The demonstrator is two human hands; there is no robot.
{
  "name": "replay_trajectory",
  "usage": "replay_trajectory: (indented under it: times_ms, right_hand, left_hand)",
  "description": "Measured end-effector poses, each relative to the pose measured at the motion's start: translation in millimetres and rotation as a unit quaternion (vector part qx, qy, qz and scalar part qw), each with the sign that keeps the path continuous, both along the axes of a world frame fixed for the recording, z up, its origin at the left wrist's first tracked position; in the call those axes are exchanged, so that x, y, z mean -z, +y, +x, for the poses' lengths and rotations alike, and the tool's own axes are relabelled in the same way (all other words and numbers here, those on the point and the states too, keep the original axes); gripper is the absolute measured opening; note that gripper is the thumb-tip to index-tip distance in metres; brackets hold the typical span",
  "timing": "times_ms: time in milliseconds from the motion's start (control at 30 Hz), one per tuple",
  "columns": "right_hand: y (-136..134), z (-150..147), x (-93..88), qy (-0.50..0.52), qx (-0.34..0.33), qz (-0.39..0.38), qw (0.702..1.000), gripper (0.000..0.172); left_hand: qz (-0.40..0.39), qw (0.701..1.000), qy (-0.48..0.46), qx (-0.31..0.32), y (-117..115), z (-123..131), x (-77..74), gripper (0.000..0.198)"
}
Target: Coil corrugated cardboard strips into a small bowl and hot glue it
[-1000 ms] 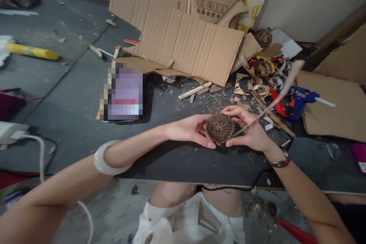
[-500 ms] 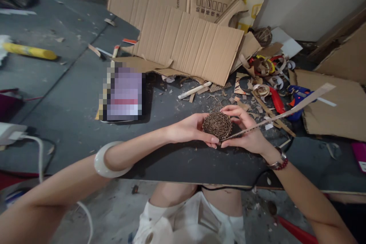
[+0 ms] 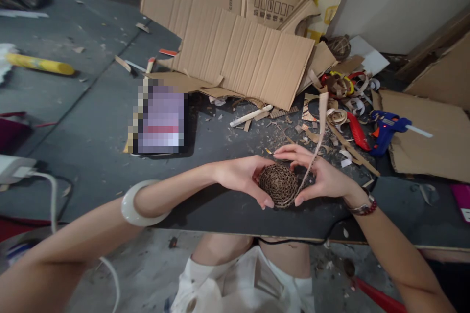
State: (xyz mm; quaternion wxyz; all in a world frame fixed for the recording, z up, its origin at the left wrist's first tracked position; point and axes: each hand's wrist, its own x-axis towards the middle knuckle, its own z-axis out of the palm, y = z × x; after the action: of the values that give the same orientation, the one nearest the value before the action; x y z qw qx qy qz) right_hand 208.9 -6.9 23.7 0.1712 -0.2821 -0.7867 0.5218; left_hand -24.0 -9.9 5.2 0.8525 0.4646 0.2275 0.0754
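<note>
A round coil of rolled corrugated cardboard point(image 3: 278, 186) lies face up between my two hands, close to the table's front edge. My left hand point(image 3: 242, 176) wraps its left side, with the thumb at the lower rim and the fingers partly hidden behind it. From the right, my right hand point(image 3: 325, 181) cups the coil, thumb near its lower right rim and fingers curved over its far side. The coil's loose end, a narrow cardboard strip point(image 3: 319, 137), rises past the right thumb and fingers and stands up away from the table.
Large cardboard sheets point(image 3: 235, 54) lean at the back. A tablet-like device point(image 3: 163, 117) with a blurred screen lies left of centre. To the right are a blue glue gun point(image 3: 387, 127), a red-handled tool point(image 3: 358, 131), paper curls and scraps. A white stick point(image 3: 251, 115) lies behind the hands.
Both hands have brought the coil slightly down and nearer to me. The loose strip has swung from pointing far right to standing more upright. The right fingers have spread along the coil's far side.
</note>
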Motion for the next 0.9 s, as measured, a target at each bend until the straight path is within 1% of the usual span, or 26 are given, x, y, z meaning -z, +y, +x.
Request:
replay_trajectory:
  times_ms: [67, 133, 200, 233, 267, 333, 400, 567, 700, 900]
  right_hand:
    - [0.1, -0.5, -0.7, -0.02, -0.026, 0.002, 0.999, 0.077]
    - [0.5, 0.0, -0.1, -0.02, -0.022, 0.008, 1.0, 0.073]
    - [0.7, 0.6, 1.8, 0.009, 0.02, 0.017, 1.0, 0.07]
    - [0.4, 0.6, 3.3, 0.031, 0.051, 0.025, 0.998, 0.069]
    - [0.0, 0.4, 4.9, 0.052, 0.083, 0.035, 0.995, 0.069]
    - [-1.5, -1.2, 8.8, 0.082, 0.135, 0.058, 0.986, 0.07]
    - [-3.3, -3.7, 12.8, 0.099, 0.157, 0.074, 0.98, 0.07]
    - [-6.4, -7.8, 18.2, 0.112, 0.164, 0.083, 0.977, 0.073]
    - [-6.3, -7.7, 17.5, 0.095, 0.161, 0.084, 0.979, 0.073]
    - [-5.7, -7.9, 15.7, 0.087, 0.145, 0.084, 0.982, 0.075]
  left_hand:
    - [0.009, 1.0, -0.006, 0.016, 0.8, -0.1, 0.7, 0.054]
    - [0.025, 1.0, -0.009, 0.006, 3.0, 0.4, 0.2, 0.061]
    - [0.036, 0.998, -0.01, -0.041, 5.8, 1.1, -1.1, 0.065]
    - [0.034, 0.996, -0.015, -0.078, 7.0, 1.4, -1.7, 0.064]
    - [0.025, 0.994, -0.017, -0.102, 8.1, 1.7, -2.2, 0.061]
    - [-0.004, 0.991, -0.015, -0.131, 9.2, 2.1, -2.8, 0.059]
    - [-0.02, 0.989, -0.009, -0.145, 9.2, 2.7, -3.0, 0.054]
    - [-0.014, 0.989, -0.001, -0.147, 7.7, 4.6, -2.8, 0.043]
    - [0.01, 0.991, 0.005, -0.131, 7.7, 5.0, -2.9, 0.039]
    - [0.016, 0.994, 0.005, -0.108, 7.9, 3.8, -4.4, 0.032]
